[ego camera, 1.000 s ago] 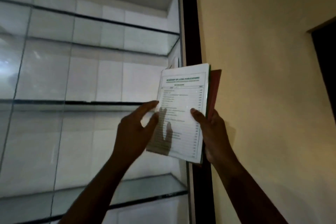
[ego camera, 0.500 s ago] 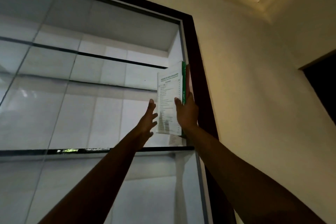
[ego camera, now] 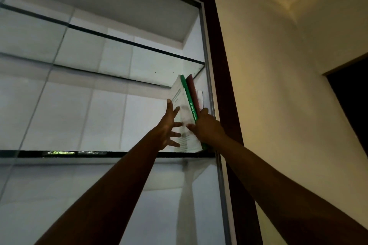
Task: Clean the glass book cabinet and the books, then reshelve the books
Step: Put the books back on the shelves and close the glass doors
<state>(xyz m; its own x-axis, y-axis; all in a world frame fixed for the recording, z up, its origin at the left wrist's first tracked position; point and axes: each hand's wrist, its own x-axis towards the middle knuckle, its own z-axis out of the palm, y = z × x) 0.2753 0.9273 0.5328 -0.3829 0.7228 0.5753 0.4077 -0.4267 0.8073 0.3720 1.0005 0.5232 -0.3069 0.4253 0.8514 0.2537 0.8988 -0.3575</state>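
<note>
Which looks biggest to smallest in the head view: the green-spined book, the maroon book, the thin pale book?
1. green-spined book, cover and spine showing
2. maroon book, mostly hidden behind it
3. thin pale book, only an edge
Hidden parts leave true sizes unsure.

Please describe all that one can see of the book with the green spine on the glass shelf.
The green-spined book is a thin paperback with a white printed cover and white lettering, FAMILY LAW II, on the spine. It stands on the glass shelf at the right end of the cabinet, tilted leftward, beside a dark red book. The left hand touches its cover with spread fingers; the right hand grips its lower spine.
</note>
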